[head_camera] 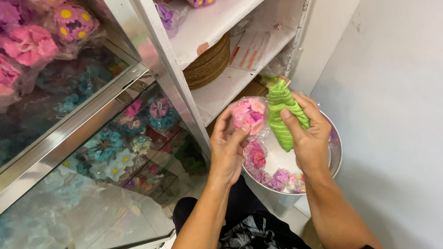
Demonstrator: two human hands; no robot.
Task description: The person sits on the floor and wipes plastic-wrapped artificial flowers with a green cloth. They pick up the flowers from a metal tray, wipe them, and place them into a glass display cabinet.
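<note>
Above a metal bowl (335, 154), left hand (228, 151) fingertips pinching pink flower packet (249, 115), right hand (309, 133) gripping green bundle (282, 114)

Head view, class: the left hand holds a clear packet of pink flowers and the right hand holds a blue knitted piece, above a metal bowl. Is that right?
Not quite. The head view shows the knitted piece in the right hand is green, not blue. The left hand does hold the packet of pink flowers, above the metal bowl.

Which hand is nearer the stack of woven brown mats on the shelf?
Left. The left hand holds a pink flower packet just below and right of the woven mats; the right hand, gripping green yarn, is farther right.
</note>
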